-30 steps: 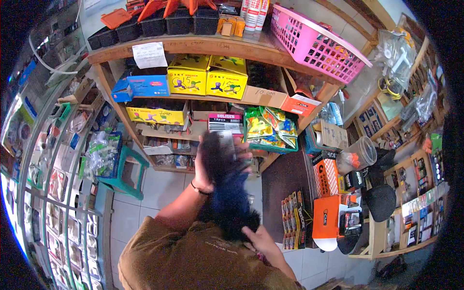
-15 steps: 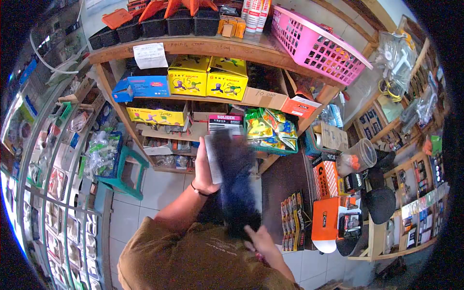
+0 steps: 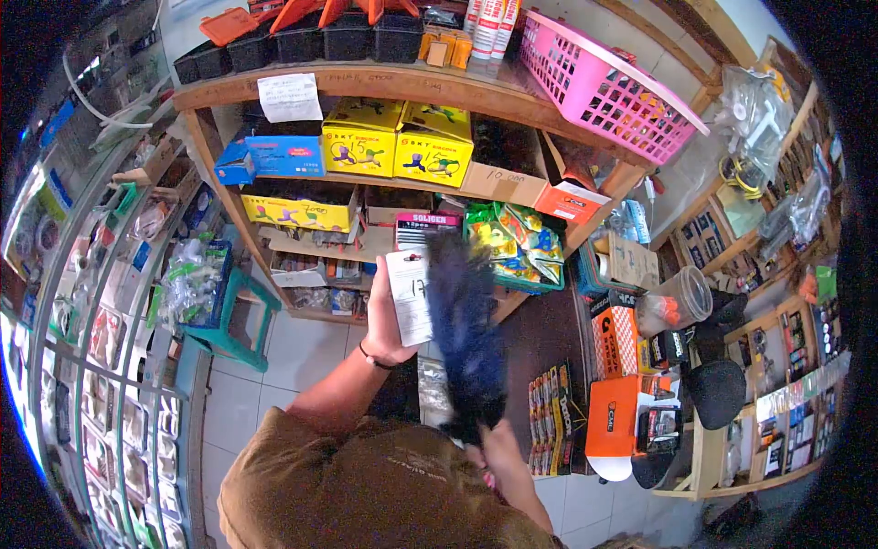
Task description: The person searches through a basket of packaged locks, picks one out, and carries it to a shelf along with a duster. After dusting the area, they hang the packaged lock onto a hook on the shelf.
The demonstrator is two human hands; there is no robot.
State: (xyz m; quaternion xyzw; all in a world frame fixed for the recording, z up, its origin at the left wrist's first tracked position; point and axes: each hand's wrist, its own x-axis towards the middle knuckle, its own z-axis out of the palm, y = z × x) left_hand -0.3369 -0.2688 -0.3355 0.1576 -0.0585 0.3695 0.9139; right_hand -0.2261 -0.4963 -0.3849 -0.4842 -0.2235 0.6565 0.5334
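My left hand (image 3: 388,328), with a dark band at the wrist, grips a white hang-tab card (image 3: 410,302) by its left side. A handwritten "17" shows on the card, whose right edge is overlapped by the duster. My right hand (image 3: 499,456), lower and to the right, is closed around the bottom end of a dark blue-black fluffy duster (image 3: 468,343). The duster points upward and is smeared by motion. Just below the card, a clear shiny packet (image 3: 434,389) shows beside the duster.
A wooden shelf (image 3: 439,87) ahead holds yellow boxes (image 3: 361,151), a blue box (image 3: 274,157) and a pink basket (image 3: 604,87). A green stool (image 3: 251,320) stands left, beside the glass display case (image 3: 119,366). An orange box (image 3: 615,416) and a clear jar (image 3: 677,297) are at right.
The duster has swung to the right, uncovering most of the card's face. My right hand has shifted slightly right, while my left hand stays almost in place with the card.
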